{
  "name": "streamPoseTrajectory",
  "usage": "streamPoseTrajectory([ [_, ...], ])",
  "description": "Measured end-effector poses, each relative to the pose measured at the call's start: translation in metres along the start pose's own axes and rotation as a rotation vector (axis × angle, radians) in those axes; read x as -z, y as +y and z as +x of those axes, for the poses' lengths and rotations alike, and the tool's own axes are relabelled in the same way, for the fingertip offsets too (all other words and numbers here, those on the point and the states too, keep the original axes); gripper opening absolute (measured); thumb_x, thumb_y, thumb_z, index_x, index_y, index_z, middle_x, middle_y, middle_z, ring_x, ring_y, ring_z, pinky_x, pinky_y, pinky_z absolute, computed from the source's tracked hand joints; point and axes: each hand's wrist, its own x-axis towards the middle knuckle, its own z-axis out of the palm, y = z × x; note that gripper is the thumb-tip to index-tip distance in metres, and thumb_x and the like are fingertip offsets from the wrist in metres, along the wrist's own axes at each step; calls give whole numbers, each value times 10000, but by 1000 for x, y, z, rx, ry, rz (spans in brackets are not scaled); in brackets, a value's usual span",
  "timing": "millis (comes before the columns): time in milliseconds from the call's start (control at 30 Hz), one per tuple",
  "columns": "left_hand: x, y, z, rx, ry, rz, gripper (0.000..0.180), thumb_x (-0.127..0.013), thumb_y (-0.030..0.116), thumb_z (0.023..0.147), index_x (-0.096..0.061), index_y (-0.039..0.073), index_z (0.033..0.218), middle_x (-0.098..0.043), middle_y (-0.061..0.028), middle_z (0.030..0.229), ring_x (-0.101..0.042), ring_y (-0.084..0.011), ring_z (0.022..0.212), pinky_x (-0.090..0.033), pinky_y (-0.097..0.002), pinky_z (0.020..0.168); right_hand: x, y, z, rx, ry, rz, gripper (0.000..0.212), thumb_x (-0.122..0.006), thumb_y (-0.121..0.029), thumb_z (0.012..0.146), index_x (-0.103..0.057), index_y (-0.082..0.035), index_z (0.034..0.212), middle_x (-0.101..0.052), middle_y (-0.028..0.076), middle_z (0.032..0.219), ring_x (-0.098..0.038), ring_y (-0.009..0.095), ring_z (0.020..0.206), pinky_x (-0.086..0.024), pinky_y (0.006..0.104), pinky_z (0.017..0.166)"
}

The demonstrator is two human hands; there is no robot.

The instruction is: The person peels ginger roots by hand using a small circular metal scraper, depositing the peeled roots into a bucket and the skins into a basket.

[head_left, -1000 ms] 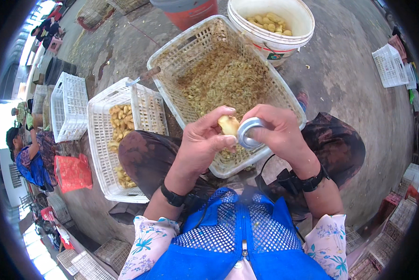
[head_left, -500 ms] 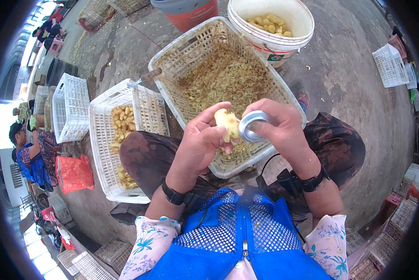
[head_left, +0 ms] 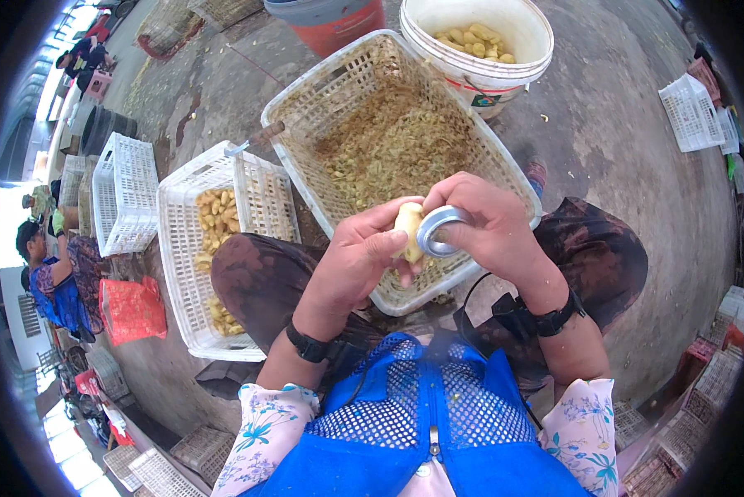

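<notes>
My left hand grips a pale, mostly peeled piece of ginger between thumb and fingers. Closed around a shiny round metal ring, my right hand holds its edge against the right side of the ginger. Both hands are over the near end of a large white plastic crate with brown and yellow peelings inside. Fingers hide part of the ginger and the ring.
Left of my knee, a white crate holds unpeeled-looking ginger. A white bucket with pale ginger pieces stands beyond. A wooden-handled tool spans the crate rims. A person sits far left by a red bag.
The ginger has turned in my left hand and stands more upright. My right hand has brought the ring slightly left and tilted it, so its opening shows more.
</notes>
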Motion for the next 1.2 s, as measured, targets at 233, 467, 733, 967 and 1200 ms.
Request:
streamPoseTrajectory([
  [233, 8, -1, -5, 45, -93, 215, 529, -657, 209, 923, -569, -32, 1385, -683, -57, 1036, -624, -95, 757, -512, -229, 656, 11, -2, 4, -179, 74, -171, 96, -736, -54, 810, -718, -2, 888, -629, 25, 708, -573, 84, 667, -463, 281, 614],
  [467, 7, 4, -5, 62, -54, 344, 544, -700, 162, 874, -591, -25, 1374, -679, -48, 1095, -619, -86, 897, -504, -232, 767, 1, -10, 3, -81, 29, 130, 102, -761, -15, 797, -706, 9, 879, -633, 3, 734, -572, 65, 695, -474, 270, 617],
  [733, 10, 3, -6, -31, -76, 570, 507, -733, 109, 825, -636, -61, 1292, -693, -71, 1113, -624, -122, 1003, -490, -268, 884, 11, 1, 3, -106, -27, -197, 84, -740, -2, 802, -671, 15, 847, -597, 24, 697, -567, 92, 666, -462, 286, 598],
  [967, 16, 1, -8, -38, -50, 554, 504, -742, 105, 809, -644, -64, 1273, -707, -85, 1124, -641, -135, 1002, -495, -276, 890, 18, -7, 3, -328, 8, 113, 49, -710, -20, 845, -665, -2, 848, -603, -3, 717, -510, 76, 649, -420, 276, 573],
  [1200, 17, 0, -2, -255, -111, 967, 458, -744, 78, 799, -652, -62, 1225, -709, -85, 1066, -641, -142, 966, -505, -286, 857, 3, 3, 2, -125, 28, 141, 56, -717, -39, 855, -691, -10, 895, -605, -23, 750, -522, 57, 694, -430, 256, 604],
])
